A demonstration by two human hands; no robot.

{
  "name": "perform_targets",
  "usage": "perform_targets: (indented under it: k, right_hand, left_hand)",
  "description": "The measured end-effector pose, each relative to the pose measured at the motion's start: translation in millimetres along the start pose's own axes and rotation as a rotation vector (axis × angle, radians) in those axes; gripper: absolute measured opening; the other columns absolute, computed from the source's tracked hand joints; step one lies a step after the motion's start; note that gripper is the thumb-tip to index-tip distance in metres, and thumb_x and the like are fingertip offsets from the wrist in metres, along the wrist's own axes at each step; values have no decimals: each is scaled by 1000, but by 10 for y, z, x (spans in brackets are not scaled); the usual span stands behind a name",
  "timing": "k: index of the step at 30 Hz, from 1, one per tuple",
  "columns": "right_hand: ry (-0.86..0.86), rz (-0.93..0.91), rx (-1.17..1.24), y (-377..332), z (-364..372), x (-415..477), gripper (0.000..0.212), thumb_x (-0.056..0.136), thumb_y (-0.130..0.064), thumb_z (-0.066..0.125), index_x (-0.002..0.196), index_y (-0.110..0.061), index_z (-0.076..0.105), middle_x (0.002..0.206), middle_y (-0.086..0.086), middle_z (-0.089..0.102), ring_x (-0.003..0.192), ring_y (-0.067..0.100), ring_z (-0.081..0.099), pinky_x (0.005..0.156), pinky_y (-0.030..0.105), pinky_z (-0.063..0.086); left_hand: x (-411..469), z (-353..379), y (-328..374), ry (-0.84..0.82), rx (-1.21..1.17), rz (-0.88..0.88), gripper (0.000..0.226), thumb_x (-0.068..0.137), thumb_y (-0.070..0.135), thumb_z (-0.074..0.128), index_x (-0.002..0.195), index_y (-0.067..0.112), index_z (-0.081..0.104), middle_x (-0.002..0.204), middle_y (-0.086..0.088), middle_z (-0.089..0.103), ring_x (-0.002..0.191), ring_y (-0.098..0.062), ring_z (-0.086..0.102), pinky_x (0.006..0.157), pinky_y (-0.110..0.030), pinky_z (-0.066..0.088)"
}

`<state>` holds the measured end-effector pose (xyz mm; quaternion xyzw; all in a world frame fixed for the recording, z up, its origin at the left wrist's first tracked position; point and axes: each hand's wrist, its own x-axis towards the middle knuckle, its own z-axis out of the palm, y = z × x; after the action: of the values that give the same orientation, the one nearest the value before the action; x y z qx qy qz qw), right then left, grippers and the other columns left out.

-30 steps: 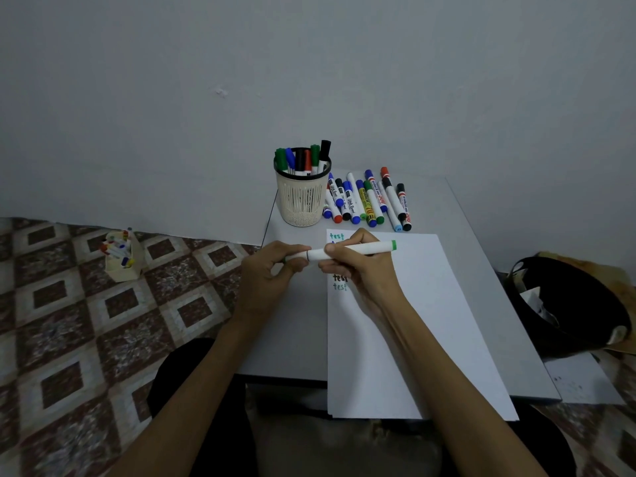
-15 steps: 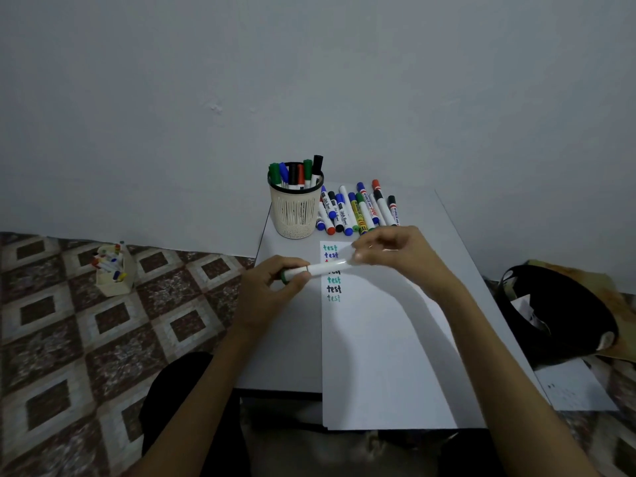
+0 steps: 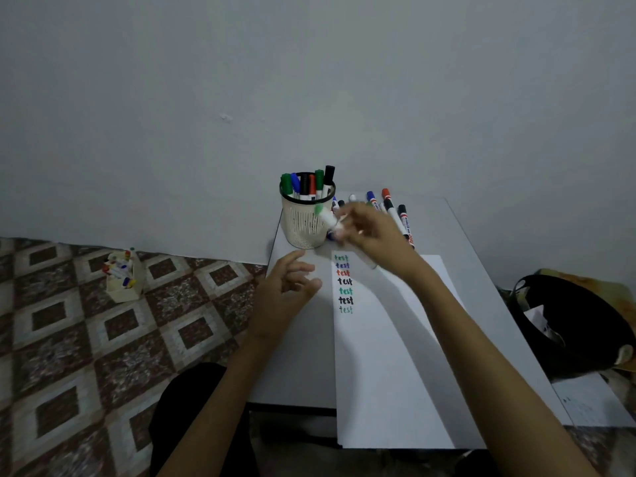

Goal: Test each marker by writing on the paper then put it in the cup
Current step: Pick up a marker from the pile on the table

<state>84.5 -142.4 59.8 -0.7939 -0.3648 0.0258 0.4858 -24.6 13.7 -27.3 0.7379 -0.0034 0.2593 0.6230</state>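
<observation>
With the left hand (image 3: 285,294) loosely spread at the paper's (image 3: 389,356) ten o'clock, the right hand (image 3: 370,232) pinches the green-capped marker (image 3: 327,218) at the cup's (image 3: 304,225) four o'clock; approaching low, it could clip the rim and tip the crowded cup.

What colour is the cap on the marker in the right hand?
Green cap on the white marker, head view, blurred.

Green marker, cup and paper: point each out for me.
green marker (image 3: 327,218), head view, on its white barrel
cup (image 3: 300,226), head view, on its mesh wall
paper (image 3: 378,373), head view, on a bare part below the writing
</observation>
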Motion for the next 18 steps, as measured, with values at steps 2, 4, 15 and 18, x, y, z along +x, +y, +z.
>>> perform_targets:
  k: [2,4,15,18]
  right_hand:
    - [192,-36,132,-109,-114,183,18,88,-11,66,103,-20,60,90,11,70,89,28,68,83,44,56]
    - [351,-98,239,-230,-194,369,12,89,-12,64,98,-18,59,94,12,71,94,27,69,85,44,56]
    - [587,7,58,-172,124,875,12,86,-17,68,90,-11,59,78,-2,61,73,16,61,68,33,56]
    - [511,51,-262,-49,228,892,23,81,-29,73,90,-9,68,90,4,64,85,16,56,69,32,48]
  left_hand:
    - [-7,7,-57,-83,158,24,47,77,24,71,120,24,53,106,6,64,91,-5,59,82,-19,47]
    - [-30,5,-109,-189,365,107,48,76,40,65,121,25,54,115,8,61,102,-2,54,90,-20,43]
    - [-13,29,-179,-353,726,233,54,77,58,43,117,26,61,132,6,53,124,-9,44,111,-35,18]
    - [-13,31,-176,-335,729,245,53,78,57,45,115,25,62,129,6,55,122,-10,46,109,-31,17]
